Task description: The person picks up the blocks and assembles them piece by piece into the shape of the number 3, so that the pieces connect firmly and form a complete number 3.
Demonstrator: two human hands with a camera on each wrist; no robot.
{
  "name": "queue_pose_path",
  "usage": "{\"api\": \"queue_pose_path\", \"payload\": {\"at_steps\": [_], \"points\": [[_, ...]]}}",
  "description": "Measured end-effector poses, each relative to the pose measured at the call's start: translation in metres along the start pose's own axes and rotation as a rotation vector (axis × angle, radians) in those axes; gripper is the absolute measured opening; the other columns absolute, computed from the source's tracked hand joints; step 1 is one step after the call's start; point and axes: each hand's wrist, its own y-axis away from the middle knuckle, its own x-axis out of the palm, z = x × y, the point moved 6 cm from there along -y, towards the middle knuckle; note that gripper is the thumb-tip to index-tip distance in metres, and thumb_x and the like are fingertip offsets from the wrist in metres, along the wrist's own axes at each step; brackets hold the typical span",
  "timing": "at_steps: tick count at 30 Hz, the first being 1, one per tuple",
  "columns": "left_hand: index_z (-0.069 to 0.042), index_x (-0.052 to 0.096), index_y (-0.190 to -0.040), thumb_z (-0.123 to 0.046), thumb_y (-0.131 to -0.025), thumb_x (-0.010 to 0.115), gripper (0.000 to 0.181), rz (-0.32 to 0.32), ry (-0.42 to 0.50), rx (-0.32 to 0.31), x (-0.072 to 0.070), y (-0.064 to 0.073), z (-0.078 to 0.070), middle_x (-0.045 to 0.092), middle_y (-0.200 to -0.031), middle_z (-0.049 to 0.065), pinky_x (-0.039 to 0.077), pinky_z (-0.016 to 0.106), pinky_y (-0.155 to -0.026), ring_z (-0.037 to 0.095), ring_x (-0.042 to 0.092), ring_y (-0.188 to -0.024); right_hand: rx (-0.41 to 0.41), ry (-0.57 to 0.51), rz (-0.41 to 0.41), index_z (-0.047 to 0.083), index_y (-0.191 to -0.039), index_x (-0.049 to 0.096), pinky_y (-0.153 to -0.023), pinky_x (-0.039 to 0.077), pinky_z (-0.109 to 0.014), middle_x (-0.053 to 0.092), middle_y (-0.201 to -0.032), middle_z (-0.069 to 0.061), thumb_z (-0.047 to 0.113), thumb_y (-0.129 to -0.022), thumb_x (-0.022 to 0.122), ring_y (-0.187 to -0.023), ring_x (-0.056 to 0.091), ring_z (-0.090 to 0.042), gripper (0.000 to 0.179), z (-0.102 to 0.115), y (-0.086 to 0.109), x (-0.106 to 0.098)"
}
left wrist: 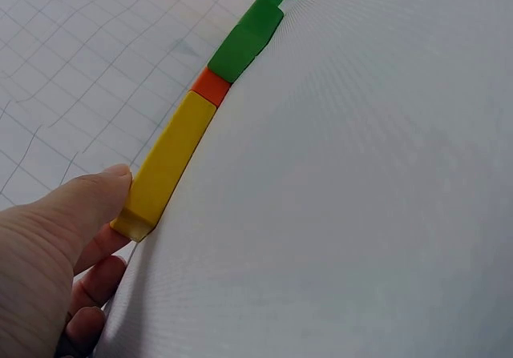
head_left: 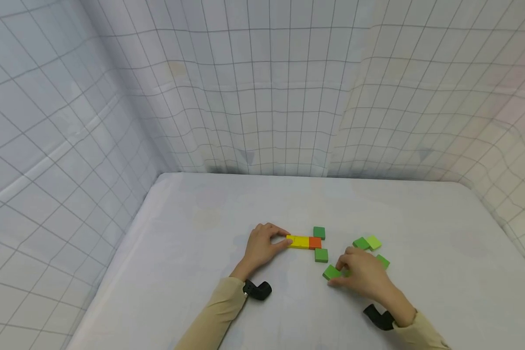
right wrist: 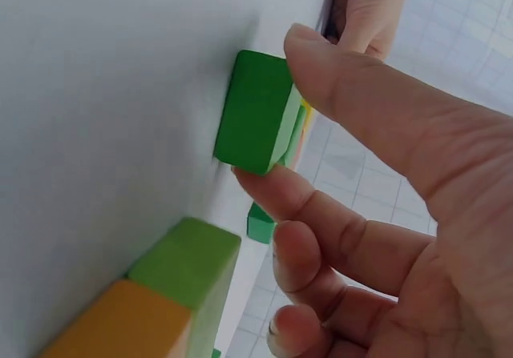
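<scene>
My left hand (head_left: 260, 247) pinches the near end of a yellow block row (head_left: 298, 242), thumb on one side and fingers on the other. An orange-red block (head_left: 315, 243) touches the row's right end. Green blocks lie at its corners, an upper one (head_left: 319, 233) and a lower one (head_left: 321, 255). My right hand (head_left: 365, 273) holds a green block (right wrist: 255, 111) between thumb and index finger, low over or on the white table; which, I cannot tell. Close to that hand are a light green block (right wrist: 192, 258) and an orange block (right wrist: 124, 326), mostly hidden in the head view.
Beyond the right hand lie a green block (head_left: 361, 243), a yellow-green block (head_left: 374, 242) and another green block (head_left: 382, 261). The white table (head_left: 210, 209) ends at a gridded curtain (head_left: 271, 107) behind and at both sides. Black wrist cameras (head_left: 258, 290) are strapped on.
</scene>
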Motion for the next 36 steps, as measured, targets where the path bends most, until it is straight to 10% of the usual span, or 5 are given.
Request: {"api": "queue_pose_path", "payload": {"at_steps": [36], "points": [[-0.023, 0.074, -0.101, -0.040, -0.084, 0.070, 0.025, -0.008, -0.017, 0.008, 0.000, 0.000, -0.001, 0.062, -0.094, -0.006, 0.036, 0.033, -0.075, 0.014, 0.048, -0.083, -0.026, 0.022, -0.054, 0.018, -0.073, 0.062, -0.057, 0.036, -0.026, 0.045, -0.068, 0.009, 0.044, -0.065, 0.084, -0.064, 0.040, -0.009, 0.035, 0.012, -0.007, 0.008]]}}
